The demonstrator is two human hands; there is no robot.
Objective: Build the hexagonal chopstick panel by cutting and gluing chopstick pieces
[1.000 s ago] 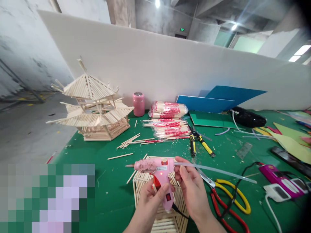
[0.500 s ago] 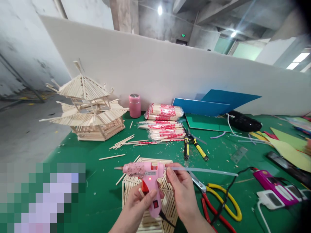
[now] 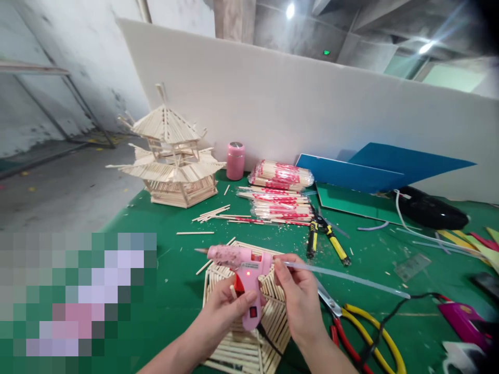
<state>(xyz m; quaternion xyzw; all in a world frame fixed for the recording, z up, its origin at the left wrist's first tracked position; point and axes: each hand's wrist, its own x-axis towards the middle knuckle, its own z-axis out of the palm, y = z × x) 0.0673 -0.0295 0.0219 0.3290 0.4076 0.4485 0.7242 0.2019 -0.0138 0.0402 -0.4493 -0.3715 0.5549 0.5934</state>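
My left hand (image 3: 224,314) grips the handle of a pink hot glue gun (image 3: 241,270); its nozzle points left and a red light glows on its body. My right hand (image 3: 298,304) pinches the clear glue stick (image 3: 351,278) where it enters the back of the gun; the stick reaches far to the right. Under both hands lies a flat hexagonal panel of wooden sticks (image 3: 249,345) on the green table (image 3: 175,291).
A wooden stick pagoda model (image 3: 171,156) stands at the back left, beside a pink jar (image 3: 235,160). Wrapped chopstick bundles (image 3: 278,195), yellow-handled cutters (image 3: 325,239), red-and-yellow scissors (image 3: 362,332), blue sheets (image 3: 374,169) and a purple device (image 3: 465,319) lie right. A white board (image 3: 312,104) backs the table.
The view has swung left and slightly nearer. Both hands keep the same hold on the glue gun and stick. The gun's red light was unlit one second ago and is lit now.
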